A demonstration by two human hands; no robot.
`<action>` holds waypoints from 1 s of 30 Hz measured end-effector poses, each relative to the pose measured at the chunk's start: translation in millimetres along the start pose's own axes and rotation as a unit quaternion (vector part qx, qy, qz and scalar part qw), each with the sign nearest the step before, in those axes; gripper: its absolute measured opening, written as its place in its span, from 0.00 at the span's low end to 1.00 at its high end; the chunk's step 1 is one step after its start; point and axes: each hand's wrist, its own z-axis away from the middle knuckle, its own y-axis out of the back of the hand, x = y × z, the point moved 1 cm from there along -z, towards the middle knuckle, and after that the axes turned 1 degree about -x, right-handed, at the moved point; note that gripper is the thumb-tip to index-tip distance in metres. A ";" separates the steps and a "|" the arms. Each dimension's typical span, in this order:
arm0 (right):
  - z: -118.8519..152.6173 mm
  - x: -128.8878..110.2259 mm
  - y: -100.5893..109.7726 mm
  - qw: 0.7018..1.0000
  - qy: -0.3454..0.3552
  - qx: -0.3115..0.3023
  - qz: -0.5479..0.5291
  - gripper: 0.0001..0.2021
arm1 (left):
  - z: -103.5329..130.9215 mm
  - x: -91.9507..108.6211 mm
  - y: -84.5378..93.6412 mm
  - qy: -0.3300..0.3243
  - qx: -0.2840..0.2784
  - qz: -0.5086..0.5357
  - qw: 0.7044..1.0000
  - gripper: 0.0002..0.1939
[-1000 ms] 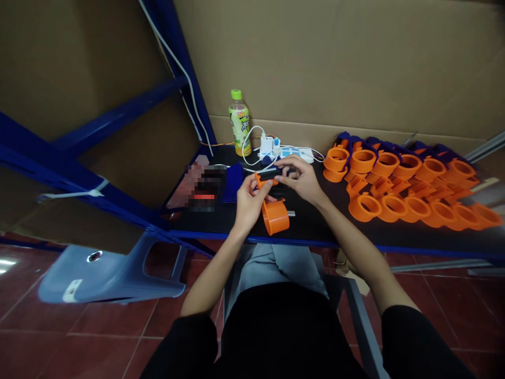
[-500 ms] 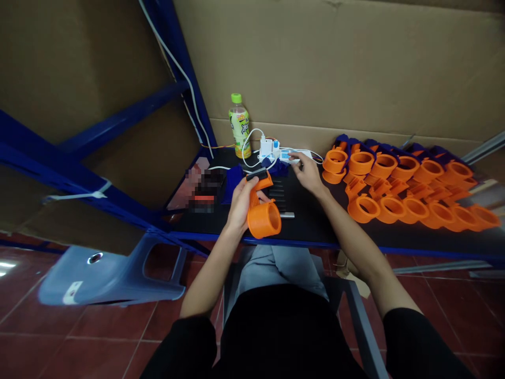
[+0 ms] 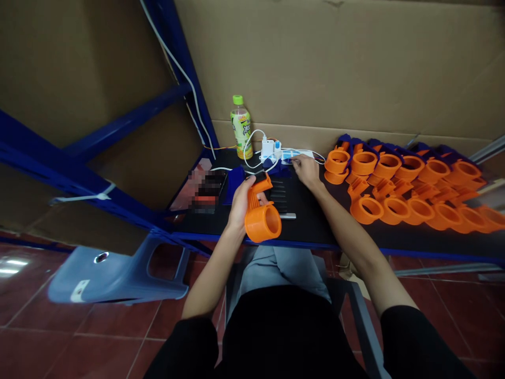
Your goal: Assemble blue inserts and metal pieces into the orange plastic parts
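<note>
My left hand [image 3: 239,206] is wrapped round an orange plastic part [image 3: 263,221] and holds it above the front of the black tabletop [image 3: 315,226]. The part has a wide round ring at its lower end and a small black piece [image 3: 260,177] at its upper end, under my thumb. At the back of the table, just in front of the white power strip [image 3: 303,153], my right hand [image 3: 306,169] is closed in a pinch; what lies between its fingertips is too small to make out. Several thin black strips [image 3: 279,193] lie between my hands, with a dark blue piece [image 3: 281,168] behind them.
Rows of orange ringed parts [image 3: 394,210] with dark blue pieces fill the right side. A drink bottle [image 3: 241,129] stands at the back left beside white chargers [image 3: 269,149] and cables. A blue rack post [image 3: 189,79] rises at left; a blue plastic stool [image 3: 118,273] stands below.
My right hand has dropped slightly from over the power strip, and its fingers have drawn together into a pinch. My left hand keeps its hold on the orange part.
</note>
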 end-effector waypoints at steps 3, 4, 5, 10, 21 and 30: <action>10.7 -14.9 15.5 0.989 -0.022 0.084 -0.118 0.14 | -2.4 -4.6 0.4 -0.020 0.018 0.035 0.999 0.22; 17.9 -24.5 21.3 0.981 -0.014 0.106 -0.162 0.14 | -2.7 -6.4 0.1 -0.032 0.023 0.044 0.998 0.22; 27.1 -36.1 27.0 0.971 0.005 0.126 -0.201 0.13 | -2.7 -8.0 -0.3 -0.044 0.027 0.049 0.997 0.23; 83.1 -96.6 44.5 0.946 0.140 0.166 -0.241 0.12 | 1.6 -12.1 -4.4 -0.062 0.024 0.056 0.996 0.25; 103.0 -104.7 43.3 0.923 0.330 0.178 -0.089 0.11 | 8.2 -8.8 -9.9 -0.096 0.013 0.041 0.994 0.24; 116.9 -104.5 51.8 0.919 0.338 0.169 -0.114 0.11 | 13.5 -9.1 -10.5 -0.092 -0.001 0.031 0.995 0.23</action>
